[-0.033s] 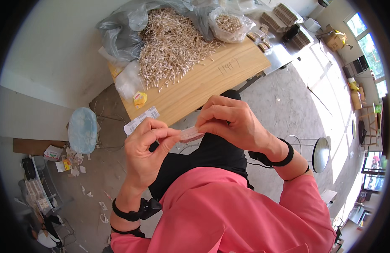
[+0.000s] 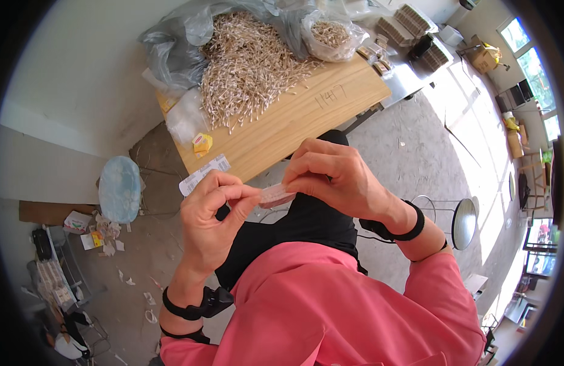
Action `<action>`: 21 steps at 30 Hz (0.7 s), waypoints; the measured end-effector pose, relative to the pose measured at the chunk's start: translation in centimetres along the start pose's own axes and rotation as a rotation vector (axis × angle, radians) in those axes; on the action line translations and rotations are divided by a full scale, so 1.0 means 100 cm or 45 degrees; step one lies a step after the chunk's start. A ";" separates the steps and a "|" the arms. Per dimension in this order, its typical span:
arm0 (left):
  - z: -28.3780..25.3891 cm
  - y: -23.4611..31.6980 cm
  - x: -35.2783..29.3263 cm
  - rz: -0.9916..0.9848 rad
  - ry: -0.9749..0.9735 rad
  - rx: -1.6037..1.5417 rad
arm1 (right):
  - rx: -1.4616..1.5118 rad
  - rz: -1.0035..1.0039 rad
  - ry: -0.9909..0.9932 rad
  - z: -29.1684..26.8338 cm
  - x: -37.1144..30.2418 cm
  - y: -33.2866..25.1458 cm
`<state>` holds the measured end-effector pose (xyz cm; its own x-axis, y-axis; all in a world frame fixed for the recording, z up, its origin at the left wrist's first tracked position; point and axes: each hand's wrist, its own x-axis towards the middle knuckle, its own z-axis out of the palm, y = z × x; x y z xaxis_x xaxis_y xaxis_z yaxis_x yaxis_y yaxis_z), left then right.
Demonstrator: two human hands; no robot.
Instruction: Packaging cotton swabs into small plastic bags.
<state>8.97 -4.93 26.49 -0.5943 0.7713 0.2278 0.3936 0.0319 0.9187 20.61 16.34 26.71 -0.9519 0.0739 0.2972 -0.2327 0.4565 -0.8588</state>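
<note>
Above my lap, my left hand [image 2: 211, 210] and my right hand [image 2: 327, 174] pinch the two ends of a small see-through plastic packet [image 2: 277, 195]. Thumb and forefinger close on it at each side, and the packet stretches between them, pale and slightly pink. Its contents are too small to make out. Beyond my hands, a big heap of cotton swabs [image 2: 251, 67] lies on the wooden table [image 2: 330, 104], partly in a large grey plastic bag [image 2: 172, 46]. A smaller clear bag of swabs [image 2: 330, 36] stands to its right.
Yellow labels [image 2: 202, 143] and a white barcode sheet [image 2: 204, 174] lie at the table's near left. A light-blue stool [image 2: 119, 189] stands left, a round dark stool [image 2: 463, 224] right. Scraps of paper [image 2: 108, 235] litter the floor. Stacked packs [image 2: 410, 24] sit at the back right.
</note>
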 end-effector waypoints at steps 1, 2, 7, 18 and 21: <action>0.002 0.002 0.001 0.010 0.008 0.003 | 0.004 -0.020 0.000 0.000 0.000 0.000; 0.003 0.003 0.001 0.012 0.004 0.005 | 0.008 -0.040 0.000 0.001 -0.001 0.000; 0.007 0.005 0.004 -0.046 0.009 -0.014 | 0.031 -0.013 -0.004 0.000 -0.002 0.002; 0.015 0.012 0.014 0.070 -0.027 0.167 | 0.018 -0.081 -0.010 0.000 -0.004 0.006; 0.016 0.010 0.015 0.083 -0.025 0.172 | 0.036 -0.085 -0.012 0.001 -0.005 0.007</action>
<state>9.65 -2.73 27.26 -0.5507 0.7870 0.2780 0.5228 0.0656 0.8499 20.87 16.58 25.90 -0.9360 0.0359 0.3502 -0.3008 0.4350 -0.8487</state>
